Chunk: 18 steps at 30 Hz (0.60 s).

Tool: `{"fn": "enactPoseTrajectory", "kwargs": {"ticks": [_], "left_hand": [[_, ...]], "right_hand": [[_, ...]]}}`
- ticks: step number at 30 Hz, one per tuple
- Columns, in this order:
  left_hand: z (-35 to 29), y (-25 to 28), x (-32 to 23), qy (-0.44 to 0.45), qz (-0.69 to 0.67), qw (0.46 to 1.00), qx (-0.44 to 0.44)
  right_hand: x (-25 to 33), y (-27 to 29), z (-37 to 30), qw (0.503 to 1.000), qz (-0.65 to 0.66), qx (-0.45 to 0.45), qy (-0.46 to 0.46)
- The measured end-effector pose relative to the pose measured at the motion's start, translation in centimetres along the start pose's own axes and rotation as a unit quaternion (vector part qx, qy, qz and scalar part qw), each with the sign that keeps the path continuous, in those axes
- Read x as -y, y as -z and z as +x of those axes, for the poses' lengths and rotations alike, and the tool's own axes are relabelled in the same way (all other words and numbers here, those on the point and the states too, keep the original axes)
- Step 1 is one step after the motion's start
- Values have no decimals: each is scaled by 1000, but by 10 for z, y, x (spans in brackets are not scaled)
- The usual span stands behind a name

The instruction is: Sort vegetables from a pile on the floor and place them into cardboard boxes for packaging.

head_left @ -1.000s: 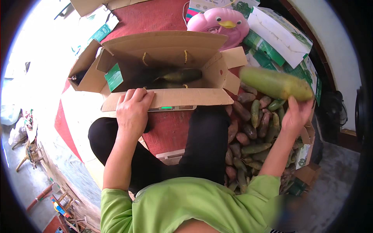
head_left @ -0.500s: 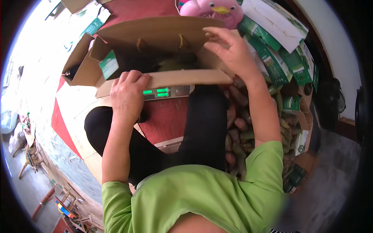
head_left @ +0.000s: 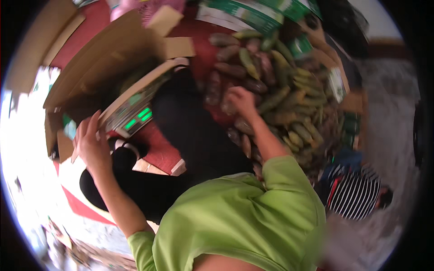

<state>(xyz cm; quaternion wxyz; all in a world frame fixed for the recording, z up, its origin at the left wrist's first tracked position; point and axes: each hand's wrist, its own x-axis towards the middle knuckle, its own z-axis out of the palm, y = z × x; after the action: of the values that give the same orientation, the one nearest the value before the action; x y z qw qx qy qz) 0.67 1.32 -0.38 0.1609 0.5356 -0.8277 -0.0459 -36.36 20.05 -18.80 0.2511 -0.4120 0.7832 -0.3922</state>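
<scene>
While leg (head_left: pixel 194 122) divides them | left hand (head_left: pixel 92 147): carton edge (head_left: pixel 140 91) | right hand (head_left: pixel 242 101): vegetables (head_left: pixel 274 100)

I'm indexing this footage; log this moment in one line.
left hand: at front flap of open carton | right hand: at vegetable pile, grip unclear | scale: green display lit

Dozens of vegetables (head_left: pixel 275 100), one scale (head_left: pixel 137 120), two black trouser legs (head_left: pixel 194 117), one striped shirt (head_left: pixel 355 194)
</scene>
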Motion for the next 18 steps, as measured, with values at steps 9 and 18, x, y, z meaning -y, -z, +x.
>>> {"fn": "enactPoseTrajectory", "kwargs": {"ticks": [9,18], "left_hand": [[4,-13,6,-77,-12,996,-39],[3,-14,13,-80,-19,993,-85]], "right_hand": [[-73,-27,-109,978,-115,108,-134],[-106,54,-140,942,-216,-12,-255]]}}
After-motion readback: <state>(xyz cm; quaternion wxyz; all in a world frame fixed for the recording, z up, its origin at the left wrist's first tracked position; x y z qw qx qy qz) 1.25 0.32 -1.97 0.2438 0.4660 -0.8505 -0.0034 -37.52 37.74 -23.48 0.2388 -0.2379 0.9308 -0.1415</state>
